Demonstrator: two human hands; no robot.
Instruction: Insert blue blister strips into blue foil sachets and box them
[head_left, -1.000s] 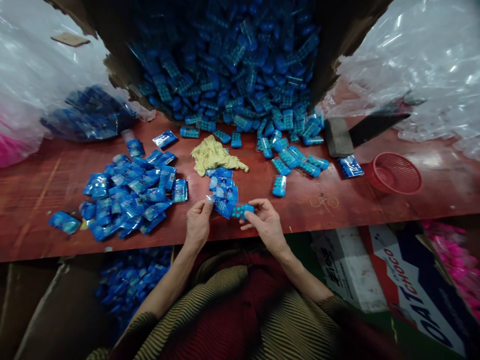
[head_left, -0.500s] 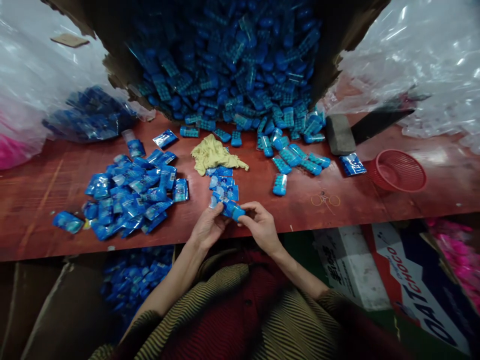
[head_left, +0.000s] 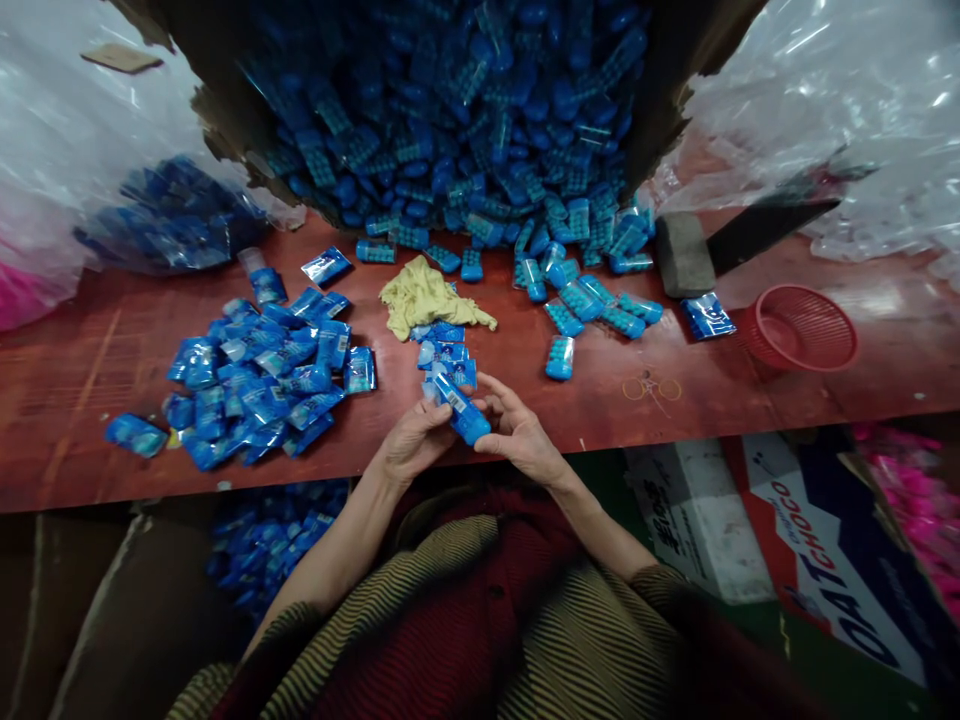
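Over red tabletop (head_left: 570,415), glossy packet (head_left: 463,408), oblong

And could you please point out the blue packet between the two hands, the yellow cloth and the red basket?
Blue packet (head_left: 463,408), head view: middle of its printed face.
Yellow cloth (head_left: 424,298), head view: its crumpled middle.
Red basket (head_left: 802,312), head view: its slotted inner wall.

One head-worn camera looks forward and down at the nearby table (head_left: 589,415).
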